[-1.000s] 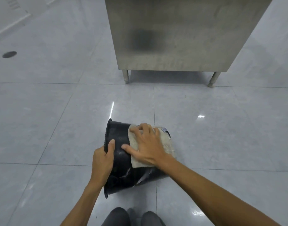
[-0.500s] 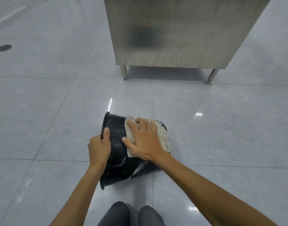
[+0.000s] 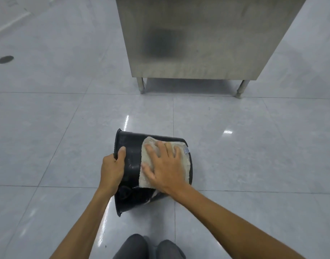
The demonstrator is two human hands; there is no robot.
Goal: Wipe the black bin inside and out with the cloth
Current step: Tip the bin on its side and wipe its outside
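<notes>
The black bin (image 3: 132,156) lies on its side on the tiled floor, its rim pointing left and its base to the right. My left hand (image 3: 111,169) grips the rim, thumb over the outer wall. A pale, fluffy cloth (image 3: 183,157) is spread over the bin's upper outer wall. My right hand (image 3: 164,167) presses flat on the cloth, fingers spread. The bin's inside is hidden from view.
A stainless steel cabinet (image 3: 198,38) on short legs stands just beyond the bin. Glossy grey floor tiles (image 3: 254,146) surround the bin. A dark round floor drain (image 3: 4,59) sits at far left. My knees (image 3: 147,247) show at the bottom edge.
My right hand has slid the cloth along the bin's wall towards the base. My left hand has shifted its hold higher along the rim.
</notes>
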